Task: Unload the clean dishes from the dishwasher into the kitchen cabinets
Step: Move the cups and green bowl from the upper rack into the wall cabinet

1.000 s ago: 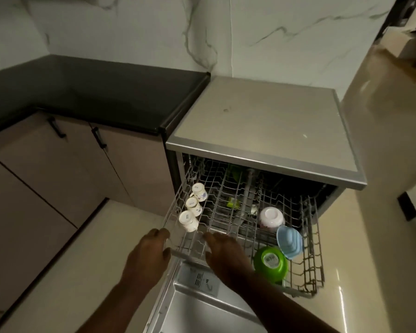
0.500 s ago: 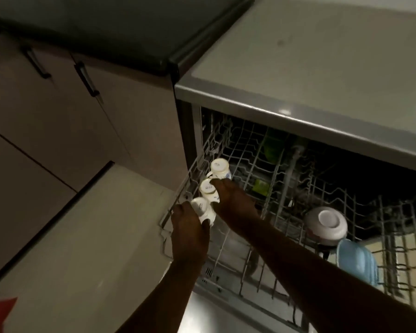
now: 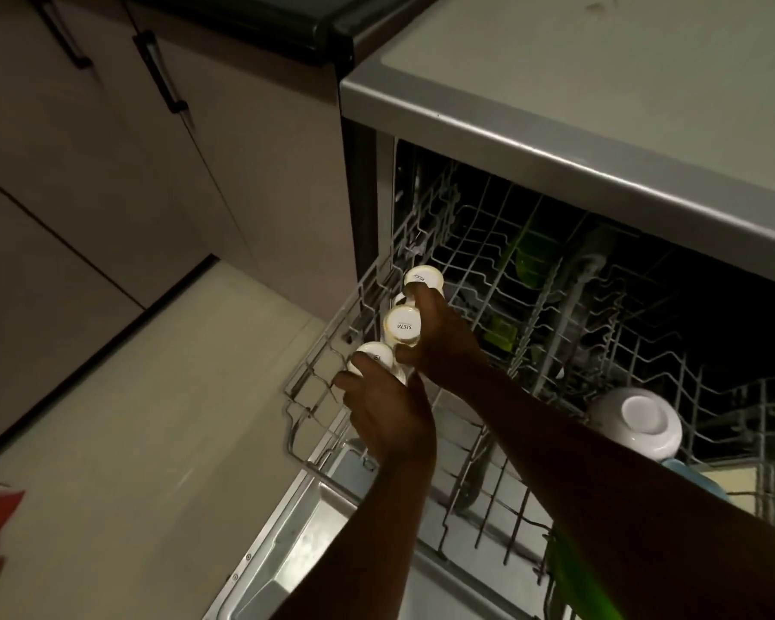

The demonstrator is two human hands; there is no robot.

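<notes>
Three small white cups stand upside down in a row along the left side of the pulled-out upper wire rack (image 3: 479, 270). My left hand (image 3: 390, 409) wraps around the nearest cup (image 3: 374, 354). My right hand (image 3: 444, 342) grips the middle cup (image 3: 402, 325), with fingers reaching to the far cup (image 3: 423, 279). Further right in the rack lie an upturned white bowl (image 3: 640, 420), a light blue bowl (image 3: 690, 474) and a green bowl (image 3: 578, 579), the last two partly hidden by my right arm.
The dishwasher's grey top (image 3: 600, 105) overhangs the rack. Its open door (image 3: 296, 552) lies below my arms. Beige cabinet doors with black handles (image 3: 160, 71) stand to the left under a black counter (image 3: 265, 15). Pale floor (image 3: 130, 418) spreads at the left.
My hands left the rack's front edge and went to the row of cups. The camera moved closer and lower; each hand has closed more firmly on its cup.
</notes>
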